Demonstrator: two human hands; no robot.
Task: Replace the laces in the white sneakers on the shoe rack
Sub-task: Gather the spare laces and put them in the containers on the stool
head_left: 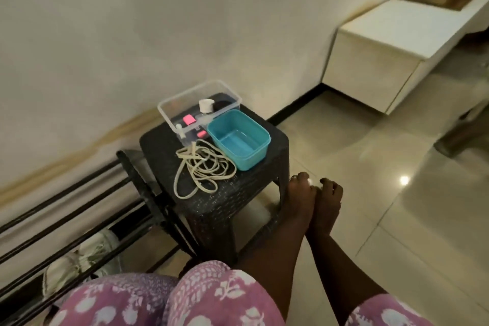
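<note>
Cream laces [201, 171] are laid in a loose coil on the black stool [238, 193], beside a blue tub [238, 140] and a clear box [169, 104] of small items, presumably to be kept within reach. The white sneakers [84, 259] are lodged on a lower tier of the shoe rack [152, 194], behind bars that must be reached past. Neither hand is shown, so the fingers' state cannot be told; only crossed bare feet [312, 201] are seen.
</note>
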